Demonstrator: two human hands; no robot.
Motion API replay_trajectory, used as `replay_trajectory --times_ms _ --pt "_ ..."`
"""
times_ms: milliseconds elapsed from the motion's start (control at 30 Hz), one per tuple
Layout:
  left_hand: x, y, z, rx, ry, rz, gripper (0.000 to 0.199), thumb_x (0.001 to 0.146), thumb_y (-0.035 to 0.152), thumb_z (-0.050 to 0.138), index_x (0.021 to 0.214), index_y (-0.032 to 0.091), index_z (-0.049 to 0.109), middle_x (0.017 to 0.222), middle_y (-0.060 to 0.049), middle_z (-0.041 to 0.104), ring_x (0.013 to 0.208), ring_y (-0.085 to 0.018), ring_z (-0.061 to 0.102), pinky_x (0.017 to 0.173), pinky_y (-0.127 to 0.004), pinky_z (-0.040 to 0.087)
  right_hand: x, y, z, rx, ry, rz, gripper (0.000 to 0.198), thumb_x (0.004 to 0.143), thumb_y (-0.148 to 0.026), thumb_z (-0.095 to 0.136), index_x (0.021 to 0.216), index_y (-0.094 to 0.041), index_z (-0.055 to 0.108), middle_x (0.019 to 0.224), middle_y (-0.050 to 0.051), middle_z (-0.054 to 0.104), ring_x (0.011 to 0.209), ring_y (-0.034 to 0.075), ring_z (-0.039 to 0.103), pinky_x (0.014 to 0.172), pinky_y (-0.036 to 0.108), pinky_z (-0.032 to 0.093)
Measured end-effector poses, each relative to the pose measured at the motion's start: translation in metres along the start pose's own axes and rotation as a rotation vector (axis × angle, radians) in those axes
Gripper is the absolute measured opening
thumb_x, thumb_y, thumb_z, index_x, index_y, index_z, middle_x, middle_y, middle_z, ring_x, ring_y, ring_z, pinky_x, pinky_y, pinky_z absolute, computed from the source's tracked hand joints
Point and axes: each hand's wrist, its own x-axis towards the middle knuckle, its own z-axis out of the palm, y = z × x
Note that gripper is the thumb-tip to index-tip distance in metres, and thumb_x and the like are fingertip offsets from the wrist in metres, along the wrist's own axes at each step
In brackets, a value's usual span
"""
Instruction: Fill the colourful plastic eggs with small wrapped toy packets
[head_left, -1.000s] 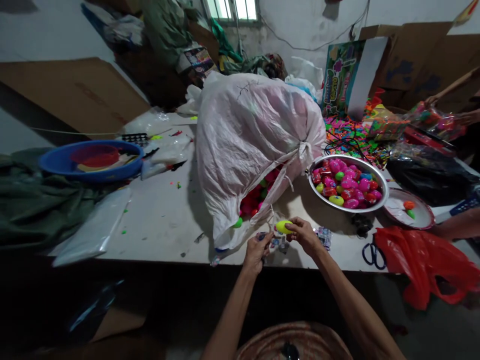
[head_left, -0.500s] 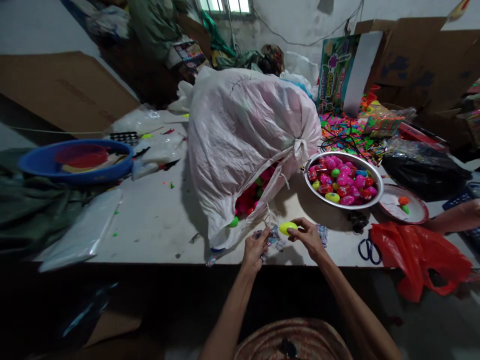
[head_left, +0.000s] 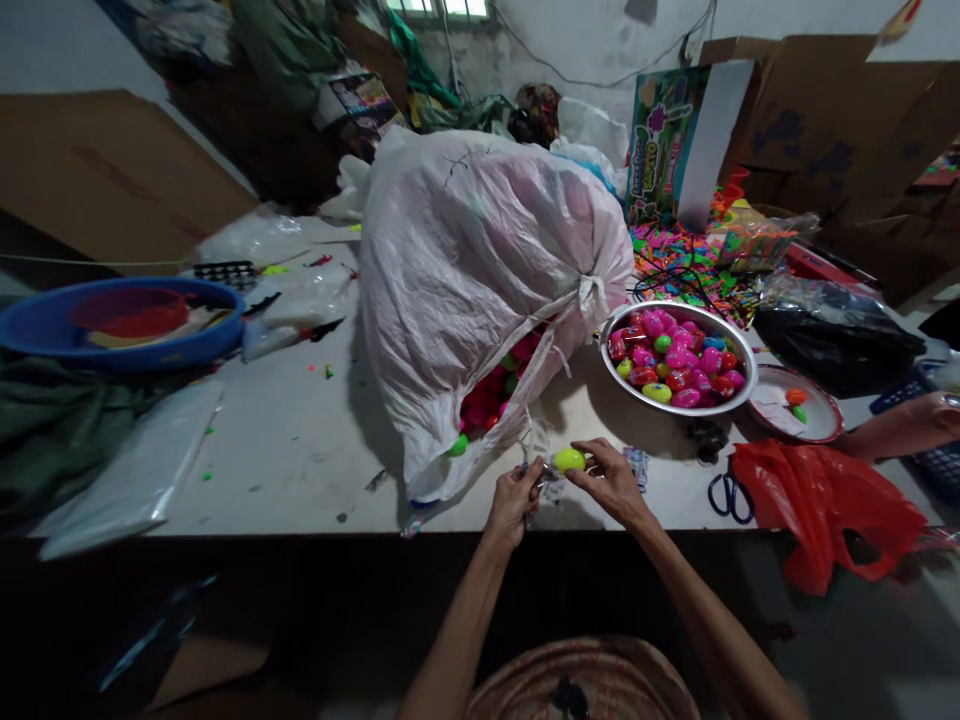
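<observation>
Near the table's front edge, my right hand grips a yellow plastic egg between thumb and fingers. Just left of it, my left hand pinches a small printed clear plastic piece, perhaps a wrapper; its exact kind is too small to tell. The egg's left end is close against that piece, but whether it touches I cannot tell. More small printed plastic pieces lie by my right hand. Behind my hands a big white sack gapes at its lower side, with coloured eggs showing inside.
A metal bowl of coloured eggs stands right of the sack. Further right are a plate, scissors, a red plastic bag and another person's arm. A blue basin sits at the left.
The yellow egg in my right hand has come left, close to the plastic piece in my left hand. The whole view has shifted slightly.
</observation>
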Motion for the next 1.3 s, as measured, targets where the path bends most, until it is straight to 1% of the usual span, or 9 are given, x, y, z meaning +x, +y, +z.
replay_trajectory --times_ms 133,267,367,500,600,800,1033,1200,1300 --pt "0.001 -0.004 0.004 0.064 0.025 0.055 0.038 0.059 0.047 0.074 0.063 0.012 0.058 0.044 0.008 0.041 0.031 0.0 0.023 0.032 -0.016 0.015 -0.003 0.008 0.004 0.13 0.047 0.065 0.028 0.074 -0.029 0.064 0.101 -0.021 0.066 0.095 0.004 0.058 0.068 0.012 0.059 0.061 0.024 0.047" --pt "0.001 -0.002 0.009 -0.019 0.033 0.021 0.038 0.055 0.042 0.078 0.073 0.012 0.064 0.044 0.009 0.042 0.03 0.001 0.023 0.032 -0.016 0.014 -0.005 0.015 0.007 0.411 0.054 0.275 0.028 0.069 -0.032 0.07 0.091 -0.016 0.064 0.086 0.004 0.062 0.063 0.014 0.063 0.057 0.026 0.049" --pt "0.002 -0.002 0.014 -0.102 0.019 0.029 0.041 0.053 0.038 0.08 0.083 0.012 0.066 0.048 0.007 0.049 0.029 0.002 0.024 0.031 -0.016 0.015 -0.008 0.017 0.01 0.544 0.05 0.353 0.031 0.067 -0.034 0.071 0.09 -0.016 0.063 0.086 0.004 0.064 0.066 0.017 0.066 0.06 0.028 0.051" --pt "0.002 -0.006 0.021 -0.247 -0.052 0.011 0.045 0.056 0.031 0.08 0.094 0.014 0.063 0.054 0.008 0.054 0.028 0.003 0.024 0.031 -0.015 0.019 -0.014 0.019 0.015 0.615 0.054 0.354 0.034 0.064 -0.032 0.075 0.092 -0.017 0.063 0.092 0.003 0.064 0.073 0.017 0.065 0.066 0.029 0.053" --pt "0.002 -0.008 0.026 -0.319 -0.101 -0.044 0.044 0.055 0.031 0.08 0.09 0.013 0.06 0.053 0.009 0.052 0.027 0.003 0.023 0.03 -0.014 0.019 -0.015 0.022 0.017 0.627 0.092 0.35 0.036 0.06 -0.029 0.078 0.09 -0.017 0.063 0.09 0.002 0.065 0.07 0.015 0.064 0.065 0.028 0.052" --pt "0.002 -0.003 0.03 -0.344 -0.087 -0.073 0.039 0.054 0.028 0.081 0.079 0.014 0.055 0.047 0.012 0.045 0.027 0.002 0.024 0.03 -0.014 0.021 -0.012 0.022 0.013 0.618 0.087 0.319 0.033 0.061 -0.026 0.077 0.089 -0.016 0.064 0.085 0.003 0.067 0.072 0.015 0.064 0.07 0.029 0.051" --pt "-0.001 -0.002 0.035 -0.381 -0.107 -0.09 0.038 0.054 0.026 0.081 0.075 0.016 0.051 0.053 0.01 0.053 0.027 0.003 0.025 0.029 -0.013 0.022 -0.013 0.014 0.018 0.404 0.229 0.162 0.028 0.061 -0.026 0.077 0.085 -0.019 0.066 0.083 0.001 0.066 0.078 0.017 0.064 0.075 0.03 0.052" --pt "0.001 0.003 0.035 -0.427 -0.152 -0.125 0.039 0.054 0.029 0.081 0.073 0.016 0.05 0.054 0.01 0.054 0.027 0.003 0.023 0.029 -0.013 0.021 -0.009 0.017 0.019 0.711 0.187 0.392 0.032 0.056 -0.028 0.08 0.081 -0.016 0.065 0.078 0.002 0.067 0.069 0.016 0.065 0.068 0.03 0.053" --pt "0.001 0.004 0.033 -0.418 -0.173 -0.099 0.038 0.055 0.028 0.081 0.074 0.015 0.05 0.053 0.01 0.053 0.027 0.003 0.024 0.029 -0.013 0.021 -0.008 0.016 0.019 0.816 0.187 0.475 0.032 0.056 -0.028 0.081 0.08 -0.014 0.065 0.077 0.002 0.066 0.066 0.016 0.066 0.065 0.029 0.053"
